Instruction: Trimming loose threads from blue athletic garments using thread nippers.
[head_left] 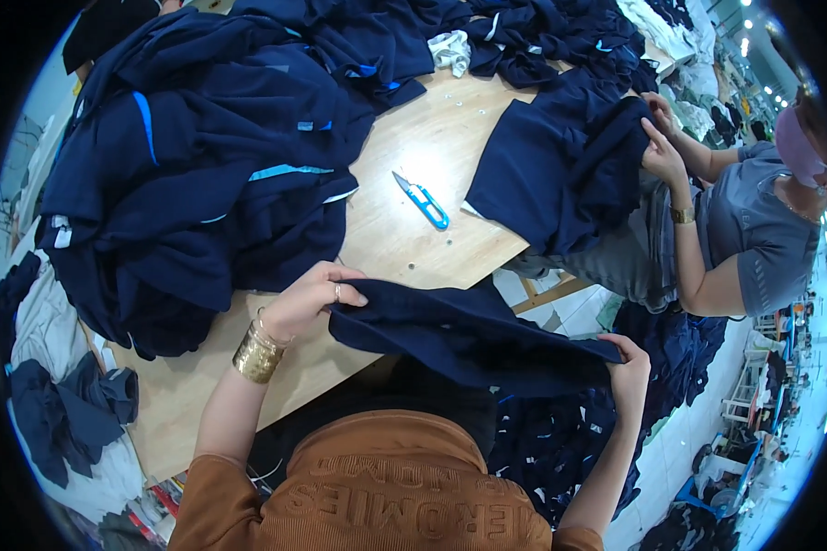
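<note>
Brown top (390, 487) nearest, a navy garment (459, 335) stretches just beyond it beside the table (390, 234), one end pinched between thumb and fingers of the left grip (308, 301), the other likewise in the right grip (629, 375).

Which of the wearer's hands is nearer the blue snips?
Left. The left hand, gripping the navy cloth, is below and left of the blue snips; the right hand, at the cloth's other end, is farther, below and right.
</note>
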Demonstrator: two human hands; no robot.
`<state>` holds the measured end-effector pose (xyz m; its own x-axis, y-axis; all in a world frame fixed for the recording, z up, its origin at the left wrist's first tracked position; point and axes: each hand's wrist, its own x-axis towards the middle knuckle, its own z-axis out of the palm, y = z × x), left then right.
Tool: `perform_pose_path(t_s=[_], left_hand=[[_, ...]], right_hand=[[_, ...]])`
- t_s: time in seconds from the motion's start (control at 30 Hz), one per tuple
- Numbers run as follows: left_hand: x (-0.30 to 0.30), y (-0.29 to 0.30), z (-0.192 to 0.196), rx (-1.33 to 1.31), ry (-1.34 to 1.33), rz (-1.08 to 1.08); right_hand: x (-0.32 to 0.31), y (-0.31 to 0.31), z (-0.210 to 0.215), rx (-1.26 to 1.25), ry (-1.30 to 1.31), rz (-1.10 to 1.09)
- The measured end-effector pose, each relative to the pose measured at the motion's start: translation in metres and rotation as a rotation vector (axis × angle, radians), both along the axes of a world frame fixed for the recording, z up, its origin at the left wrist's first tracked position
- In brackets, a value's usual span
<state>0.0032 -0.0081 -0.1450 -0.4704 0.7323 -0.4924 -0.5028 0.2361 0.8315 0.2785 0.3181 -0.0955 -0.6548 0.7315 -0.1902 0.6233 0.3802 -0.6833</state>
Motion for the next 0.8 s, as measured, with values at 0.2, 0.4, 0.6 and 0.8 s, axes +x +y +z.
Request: perform_pose_path(t_s=[0.2, 0.4, 0.6, 0.8], left_hand=[[0.005, -0.006, -0.012, 0.148, -0.316, 0.134], [0.007, -0.014, -0.014, 0.163, -0.28, 0.179], [0.004, -0.017, -0.026, 0.198, -0.302, 0.243], [0.007, -0.015, -0.025, 0.191, -0.31, 0.278]], right_hand=[[0.001, 0.009, -0.011, -0.514, 0.082, 0.042], [0.004, 0.008, -0.013, -0.798, 0.158, -0.065], [-0.003, 0.001, -0.013, -0.962, 0.399, -0.271], [-0.013, -0.002, -0.014, -1.108, 0.467, -0.27]])
